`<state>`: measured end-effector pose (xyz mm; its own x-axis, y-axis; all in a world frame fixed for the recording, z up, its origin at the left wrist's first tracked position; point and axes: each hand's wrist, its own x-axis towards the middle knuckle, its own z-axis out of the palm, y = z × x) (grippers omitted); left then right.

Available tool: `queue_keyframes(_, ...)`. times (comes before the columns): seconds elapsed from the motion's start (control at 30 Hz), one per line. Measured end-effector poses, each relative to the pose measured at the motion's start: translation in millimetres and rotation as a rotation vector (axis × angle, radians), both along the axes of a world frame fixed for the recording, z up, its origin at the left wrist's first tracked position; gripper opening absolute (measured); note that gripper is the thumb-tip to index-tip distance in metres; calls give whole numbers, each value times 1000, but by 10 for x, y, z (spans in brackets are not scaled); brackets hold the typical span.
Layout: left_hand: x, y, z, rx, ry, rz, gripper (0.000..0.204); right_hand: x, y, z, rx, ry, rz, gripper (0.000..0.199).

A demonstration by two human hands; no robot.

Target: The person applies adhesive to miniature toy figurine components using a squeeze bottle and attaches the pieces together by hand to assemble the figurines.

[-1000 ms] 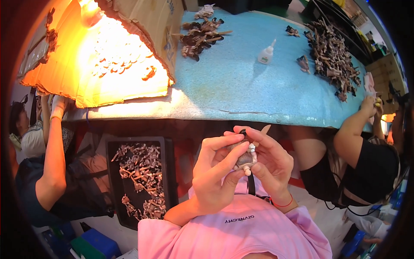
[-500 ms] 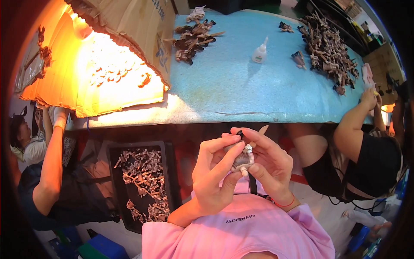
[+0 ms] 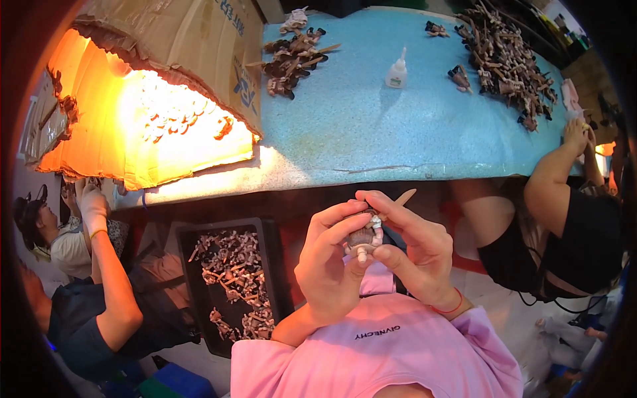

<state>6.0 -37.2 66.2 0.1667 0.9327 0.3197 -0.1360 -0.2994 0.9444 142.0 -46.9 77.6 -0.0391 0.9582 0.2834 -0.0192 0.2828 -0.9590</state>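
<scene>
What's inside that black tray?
The black tray holds a jumbled heap of small figures, some with tan, stick-like parts. Dark tray bottom shows beside the heap; whatever lies underneath the top pieces is covered, so I can't tell.

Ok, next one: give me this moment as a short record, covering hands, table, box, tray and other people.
left hand: fingers around a small figure
right hand: fingers on the same figure
table: blue top; white bottle, small pile left, larger pile right
cardboard box: torn edge, brightly lit inside
tray: black, holding small pieces
other people: one left, one right
</scene>
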Motion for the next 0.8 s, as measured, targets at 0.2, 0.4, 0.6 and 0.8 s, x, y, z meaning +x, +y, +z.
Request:
queue_keyframes(0.2,-47,33,2,-204,-243,-141,39,78,30,73,113,-231,-15,53)
queue_keyframes(0.4,-118,75,64,-637,-652,-365,43,51,-15,59,68,-129,-104,61)
queue_keyframes(0.6,-102,35,24,-903,-998,-596,44,64,-1,23,238,3,-154,81)
queue_keyframes(0.8,-103,34,-28,-984,-1095,-757,46,192,79,36,55,48,44,67)
